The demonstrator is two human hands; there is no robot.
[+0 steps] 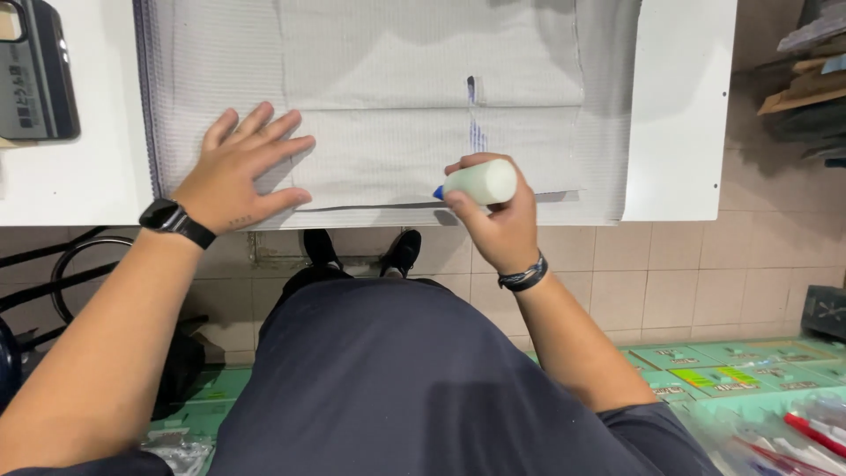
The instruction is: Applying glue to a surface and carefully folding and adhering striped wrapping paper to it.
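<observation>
Now the left hand (238,167) lies flat, grip released, pinning the folded grey fabric (388,106) on the white bench (679,106); the right hand (498,220) grasps a white marker bottle (480,182), blue tip at the fold edge; best keep the cloth taut and strokes light

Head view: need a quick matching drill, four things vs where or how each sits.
Things:
1. left hand
2. white bottle
3. dark phone
4. wristwatch

Places or states:
A. at the table's far left edge
B. gripped in the right hand, blue tip on the fabric
C. strapped on the left wrist
D. spread flat on the grey fabric

Pairs: 1-D, 2-B, 3-A, 4-C
</observation>
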